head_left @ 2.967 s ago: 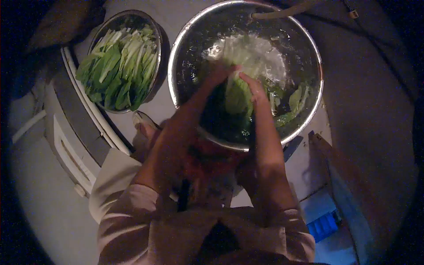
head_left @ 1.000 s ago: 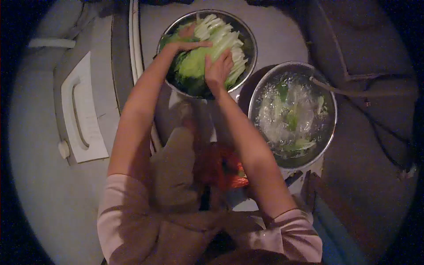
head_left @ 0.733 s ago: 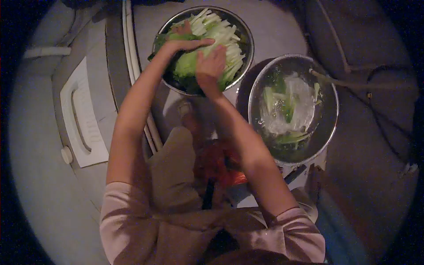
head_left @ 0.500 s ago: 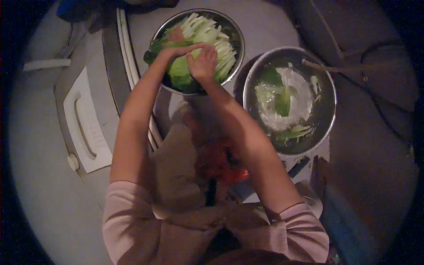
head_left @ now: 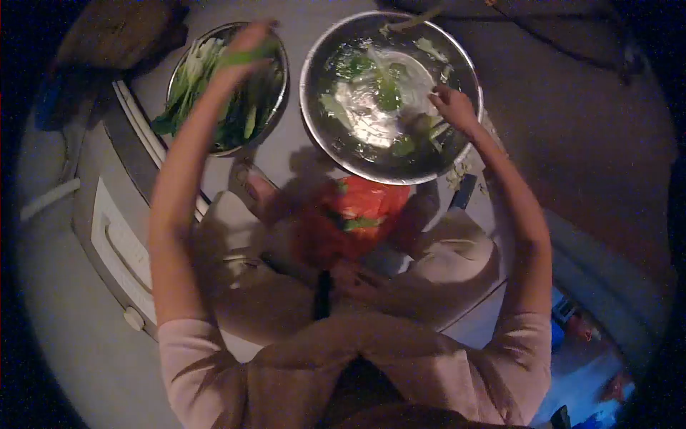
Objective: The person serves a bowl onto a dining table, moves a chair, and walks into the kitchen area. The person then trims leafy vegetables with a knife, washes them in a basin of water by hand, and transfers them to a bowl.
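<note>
My left hand point(head_left: 255, 34), smeared by motion, is over the far side of a metal bowl point(head_left: 283, 89) on the left. Leafy greens point(head_left: 207, 75) with pale stalks fill that bowl, and a bright green leaf point(head_left: 249, 54) crosses in front of my hand or wrist. I cannot tell whether this hand grips it. My right hand point(head_left: 457, 111) is over the right side of a larger metal basin point(head_left: 309, 118), its fingers bunched together. Whatever they hold, if anything, is hidden. Water and loose leaf pieces point(head_left: 389, 93) are in the basin.
An orange-red plastic bag point(head_left: 364, 200) with green in it lies between my legs. A dark-handled tool point(head_left: 464, 191) rests by my right knee. Pale hoses point(head_left: 143, 121) run past the left bowl, and a white panel point(head_left: 121, 243) is at left.
My hands have parted, from together on the greens to one over each vessel. The view has shifted right, so both vessels appear further left. The orange-red bag shows more.
</note>
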`<state>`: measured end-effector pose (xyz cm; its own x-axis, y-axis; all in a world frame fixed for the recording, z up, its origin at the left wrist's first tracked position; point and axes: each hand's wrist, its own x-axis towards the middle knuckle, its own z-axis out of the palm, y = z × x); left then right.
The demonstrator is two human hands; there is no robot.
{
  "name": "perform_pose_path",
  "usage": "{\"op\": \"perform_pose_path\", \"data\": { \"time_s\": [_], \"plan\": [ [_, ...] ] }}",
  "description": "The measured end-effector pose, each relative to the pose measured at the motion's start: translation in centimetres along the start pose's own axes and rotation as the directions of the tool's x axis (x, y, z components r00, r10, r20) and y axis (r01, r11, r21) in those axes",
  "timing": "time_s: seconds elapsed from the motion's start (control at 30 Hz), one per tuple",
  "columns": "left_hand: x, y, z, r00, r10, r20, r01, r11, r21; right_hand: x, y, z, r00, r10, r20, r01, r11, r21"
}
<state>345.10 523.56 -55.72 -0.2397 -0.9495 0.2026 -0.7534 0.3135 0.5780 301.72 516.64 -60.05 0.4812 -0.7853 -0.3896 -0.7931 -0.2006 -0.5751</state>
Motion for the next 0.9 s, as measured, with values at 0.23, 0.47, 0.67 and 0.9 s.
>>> {"op": "perform_pose_path", "data": {
  "time_s": [0.23,0.47,0.67,0.9],
  "plan": [
    [4.5,14.1,24.2,0.805,-0.205,0.557,0.488,0.764,-0.423,-1.6,0.3,9.8,0.932,-0.175,-0.318,0.312,0.833,0.457],
    [0.6,7.5,16.2,0.906,-0.336,-0.257,0.412,0.838,0.357,-1.6,8.1,13.9,0.922,0.008,-0.387,0.139,0.927,0.349],
    [-6.3,0.0,10.6,0.78,-0.49,-0.388,0.588,0.365,0.721,-2.4,13.2,9.9,0.805,0.031,-0.592,0.021,0.996,0.081],
    [-8.8,-3.6,10.6,0.729,-0.588,-0.351,0.603,0.309,0.736,-2.2,15.4,10.0,0.774,0.135,-0.619,-0.062,0.988,0.138]
  ]
}}
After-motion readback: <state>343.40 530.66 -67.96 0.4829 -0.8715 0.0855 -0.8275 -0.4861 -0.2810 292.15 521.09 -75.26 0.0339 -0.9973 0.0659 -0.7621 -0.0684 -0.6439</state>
